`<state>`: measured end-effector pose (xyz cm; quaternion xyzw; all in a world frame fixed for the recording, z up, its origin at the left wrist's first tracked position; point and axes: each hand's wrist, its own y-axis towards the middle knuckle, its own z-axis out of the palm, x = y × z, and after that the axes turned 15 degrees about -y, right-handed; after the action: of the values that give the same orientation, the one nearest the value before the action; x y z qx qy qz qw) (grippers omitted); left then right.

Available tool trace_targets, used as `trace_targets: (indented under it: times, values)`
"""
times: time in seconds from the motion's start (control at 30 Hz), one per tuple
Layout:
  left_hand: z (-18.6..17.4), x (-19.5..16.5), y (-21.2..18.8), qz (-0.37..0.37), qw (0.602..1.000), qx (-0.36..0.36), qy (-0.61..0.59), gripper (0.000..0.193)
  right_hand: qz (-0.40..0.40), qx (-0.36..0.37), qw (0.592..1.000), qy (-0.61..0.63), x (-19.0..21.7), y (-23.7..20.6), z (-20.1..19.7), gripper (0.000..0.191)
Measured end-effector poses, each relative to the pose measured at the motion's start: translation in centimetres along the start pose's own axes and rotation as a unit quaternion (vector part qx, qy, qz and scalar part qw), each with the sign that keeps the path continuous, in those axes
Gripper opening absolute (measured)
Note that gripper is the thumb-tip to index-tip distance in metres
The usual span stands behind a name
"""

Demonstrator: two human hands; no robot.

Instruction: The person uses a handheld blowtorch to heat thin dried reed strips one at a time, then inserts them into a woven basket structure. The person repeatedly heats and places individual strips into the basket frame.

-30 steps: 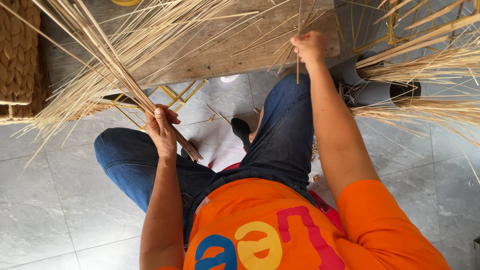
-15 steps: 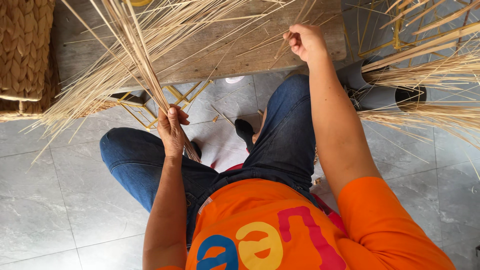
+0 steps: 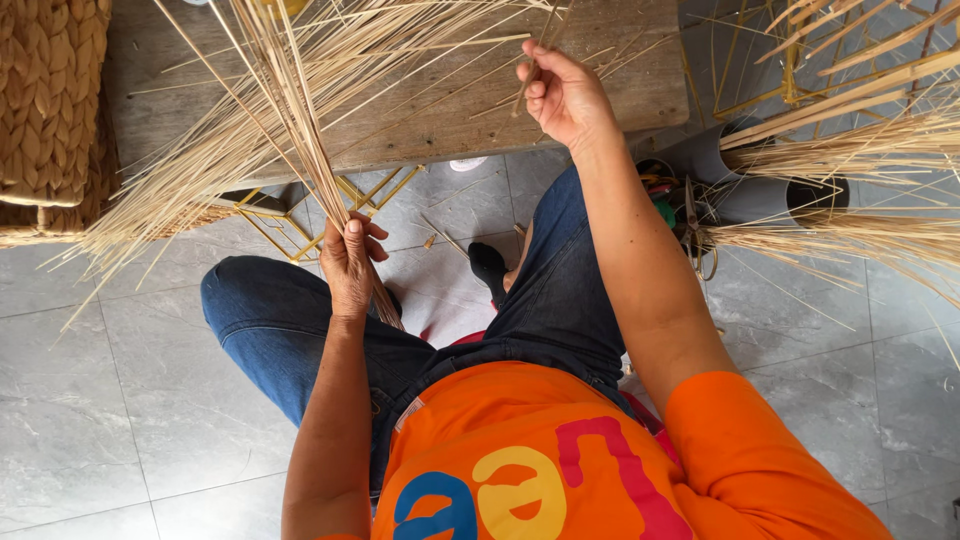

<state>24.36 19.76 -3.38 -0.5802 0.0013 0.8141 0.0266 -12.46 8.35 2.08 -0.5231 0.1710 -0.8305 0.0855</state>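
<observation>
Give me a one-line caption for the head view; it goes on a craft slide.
Seated person's left hand grips a bundle of straw reeds while the right hand pinches one strand above a wooden bench.

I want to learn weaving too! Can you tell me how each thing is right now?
Left hand: closed around a bundle of straws.
Right hand: pinching one straw.
Loose straws: spread over the wooden bench.
Woven basket: finished, beside the bench.
</observation>
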Motion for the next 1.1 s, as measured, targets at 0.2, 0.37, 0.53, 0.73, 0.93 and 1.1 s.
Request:
trace_targets:
  times: [0.2, 0.37, 0.53, 0.73, 0.93, 1.1]
  values:
    - [-0.3, -0.1, 0.3, 0.042, 0.999, 0.003, 0.013, 0.037, -0.016, -0.01, 1.0, 0.015, 0.8, 1.2, 1.5, 0.01]
    - [-0.5, 0.1, 0.2, 0.038, 0.999, -0.003, 0.008, 0.036, -0.014, -0.009, 0.997, -0.078, -0.2, 3.3, 3.9, 0.01]
    - [-1.1, 0.1, 0.5, 0.042, 0.999, -0.02, -0.002, 0.034, 0.021, -0.055, 0.994, -0.089, -3.4, 3.6, 4.6, 0.014]
    - [-1.7, 0.3, 0.6, -0.011, 0.999, -0.036, -0.017, 0.034, -0.032, -0.116, 0.985, -0.127, -6.2, 1.0, 3.1, 0.05]
    - [-0.6, 1.2, -0.3, 0.003, 1.0, -0.003, 0.012, 0.033, -0.061, 0.033, 0.963, -0.261, -9.5, -5.8, 7.1, 0.058]
    - [3.2, 3.1, -2.8, 0.048, 0.983, 0.105, 0.14, 0.031, -0.255, 0.181, 0.868, -0.386, -12.0, -10.6, 10.3, 0.072]
